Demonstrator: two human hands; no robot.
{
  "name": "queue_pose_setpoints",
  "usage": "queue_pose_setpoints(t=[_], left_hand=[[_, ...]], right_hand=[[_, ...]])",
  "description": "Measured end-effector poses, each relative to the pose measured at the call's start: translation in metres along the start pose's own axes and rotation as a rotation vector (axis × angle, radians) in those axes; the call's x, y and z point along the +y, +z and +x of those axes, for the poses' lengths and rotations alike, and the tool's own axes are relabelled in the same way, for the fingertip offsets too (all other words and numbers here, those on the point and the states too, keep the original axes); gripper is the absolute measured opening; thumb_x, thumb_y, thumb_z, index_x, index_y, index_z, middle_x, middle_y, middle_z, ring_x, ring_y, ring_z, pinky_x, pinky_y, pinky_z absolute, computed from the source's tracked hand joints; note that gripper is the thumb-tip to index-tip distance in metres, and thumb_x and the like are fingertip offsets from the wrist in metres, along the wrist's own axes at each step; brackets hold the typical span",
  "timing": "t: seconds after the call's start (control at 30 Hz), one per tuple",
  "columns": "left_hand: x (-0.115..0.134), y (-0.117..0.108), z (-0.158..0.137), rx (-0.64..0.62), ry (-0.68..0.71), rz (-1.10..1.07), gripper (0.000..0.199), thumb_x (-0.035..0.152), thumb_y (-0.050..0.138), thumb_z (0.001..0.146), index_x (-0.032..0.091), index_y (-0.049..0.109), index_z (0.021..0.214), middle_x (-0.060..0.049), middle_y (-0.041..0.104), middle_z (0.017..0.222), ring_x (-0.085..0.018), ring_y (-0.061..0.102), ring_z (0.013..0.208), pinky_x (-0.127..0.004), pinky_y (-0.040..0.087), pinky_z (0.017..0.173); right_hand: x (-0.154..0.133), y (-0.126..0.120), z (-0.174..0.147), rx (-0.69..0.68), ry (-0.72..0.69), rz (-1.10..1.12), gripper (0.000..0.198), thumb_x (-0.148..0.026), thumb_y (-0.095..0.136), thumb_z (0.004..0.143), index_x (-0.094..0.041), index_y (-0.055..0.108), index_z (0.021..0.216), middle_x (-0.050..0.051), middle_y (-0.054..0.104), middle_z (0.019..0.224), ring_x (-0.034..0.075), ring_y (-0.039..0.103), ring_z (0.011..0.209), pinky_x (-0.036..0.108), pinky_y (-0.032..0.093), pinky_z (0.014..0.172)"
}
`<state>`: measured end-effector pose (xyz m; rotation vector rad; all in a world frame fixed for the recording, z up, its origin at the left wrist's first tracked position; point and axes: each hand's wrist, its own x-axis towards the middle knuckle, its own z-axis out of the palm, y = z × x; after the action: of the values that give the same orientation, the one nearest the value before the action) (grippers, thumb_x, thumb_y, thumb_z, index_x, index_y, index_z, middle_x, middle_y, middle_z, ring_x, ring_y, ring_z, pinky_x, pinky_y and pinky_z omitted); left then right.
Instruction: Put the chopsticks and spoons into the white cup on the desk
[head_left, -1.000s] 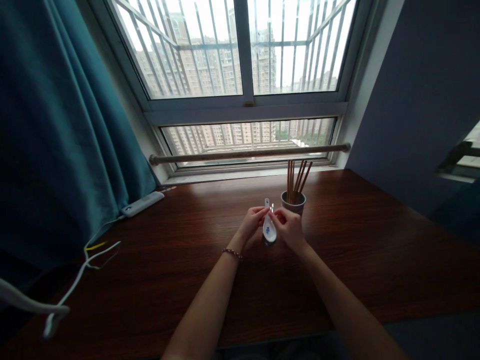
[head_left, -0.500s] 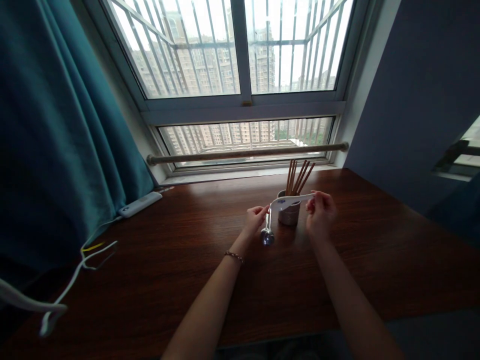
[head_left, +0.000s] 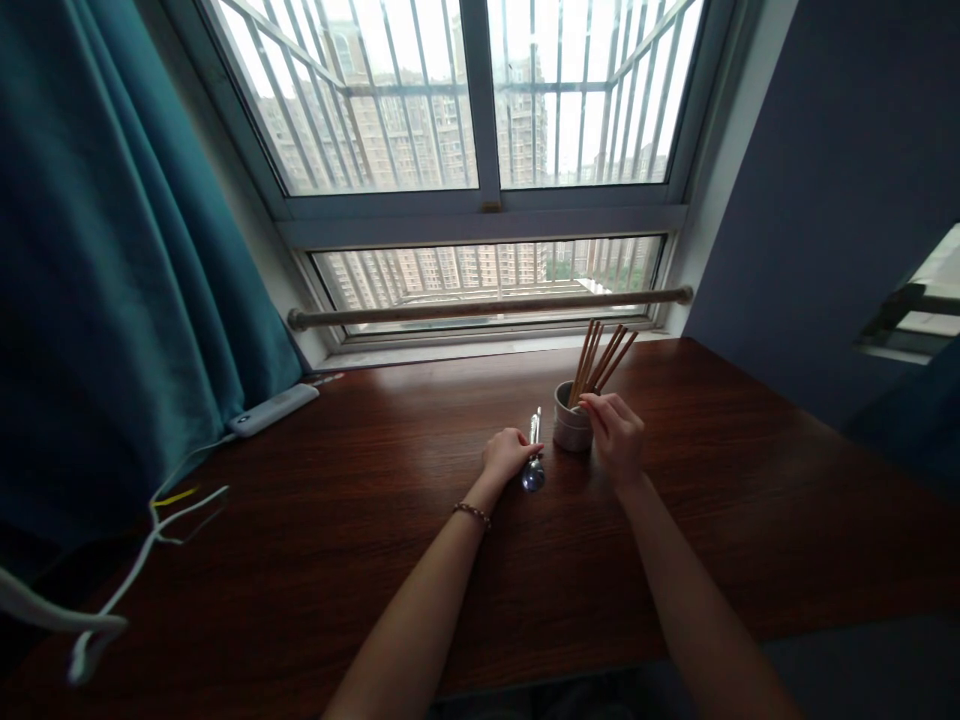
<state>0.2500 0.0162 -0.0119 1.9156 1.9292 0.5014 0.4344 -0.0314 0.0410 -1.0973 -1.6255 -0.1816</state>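
Note:
Two shiny metal spoons (head_left: 534,474), as far as I can tell, lie together on the table with their bowls toward me. The fingers of my left hand (head_left: 510,455) close on their handles. To the right stands a grey cup (head_left: 571,432) with several brown wooden chopsticks (head_left: 601,355) leaning in it. At the cup's rim my right hand (head_left: 616,430) pinches the end of a white spoon (head_left: 576,408). Most of that spoon is hidden by the cup and my fingers.
Under the window, a brown wooden table (head_left: 360,560) fills the area before me. A white power strip (head_left: 274,410) and white cables (head_left: 142,560) lie at the left, beside a teal curtain (head_left: 172,250). A rail (head_left: 487,308) crosses the lower window.
My right hand has brought the white spoon left and down into the cup, where only a bit shows. My left hand has slid lower along the metal spoons' handles.

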Motion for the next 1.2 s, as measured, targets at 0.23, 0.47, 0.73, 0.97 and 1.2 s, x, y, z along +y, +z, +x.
queue_pose_setpoints(t=[0.23,0.47,0.73,0.97,1.2], left_hand=[[0.006,-0.008,0.003,-0.113,-0.045,0.013,0.034,0.054,0.06,0.068,0.022,0.072,0.072,-0.007,0.07,0.075,-0.02,0.062,0.072,-0.025,0.034,0.056],[-0.003,-0.005,0.013,-0.148,-0.054,-0.066,0.034,0.052,0.066,0.062,0.018,0.07,0.066,-0.007,0.068,0.07,-0.019,0.06,0.066,-0.024,0.033,0.053],[-0.009,-0.038,0.016,-0.082,0.021,-0.801,0.037,0.047,0.065,0.065,0.012,0.053,0.056,0.003,0.046,0.046,-0.007,0.04,0.041,-0.02,0.028,0.042],[0.027,-0.121,0.01,0.505,0.334,-1.111,0.028,0.04,0.063,0.07,0.014,0.053,0.068,0.004,0.048,0.051,-0.006,0.044,0.041,-0.017,0.038,0.041],[0.083,-0.084,0.034,0.295,0.313,-0.937,0.016,0.029,0.057,0.075,0.013,0.057,0.071,0.0,0.057,0.055,-0.01,0.055,0.043,-0.02,0.044,0.043]], right_hand=[[0.012,0.015,-0.001,-0.082,0.0,-0.178,0.021,-0.031,0.048,0.091,-0.02,0.067,0.088,0.004,0.058,0.079,0.017,0.052,0.08,0.026,0.038,0.073],[0.011,0.018,0.0,-0.088,0.042,-0.242,0.024,-0.033,0.048,0.091,-0.018,0.065,0.099,0.005,0.058,0.081,0.019,0.052,0.081,0.028,0.038,0.072],[-0.012,0.032,-0.021,-0.142,-0.112,-0.079,0.026,-0.024,0.039,0.094,-0.013,0.062,0.09,0.006,0.062,0.075,0.014,0.057,0.067,0.023,0.039,0.068],[-0.019,0.074,-0.04,-0.677,0.034,-0.228,0.015,-0.022,0.051,0.088,-0.017,0.065,0.086,0.008,0.06,0.091,0.017,0.054,0.086,0.022,0.039,0.072],[-0.015,0.078,-0.043,-0.751,0.101,-0.228,0.025,-0.027,0.048,0.091,-0.016,0.07,0.085,0.009,0.063,0.09,0.019,0.053,0.092,0.025,0.038,0.082]])
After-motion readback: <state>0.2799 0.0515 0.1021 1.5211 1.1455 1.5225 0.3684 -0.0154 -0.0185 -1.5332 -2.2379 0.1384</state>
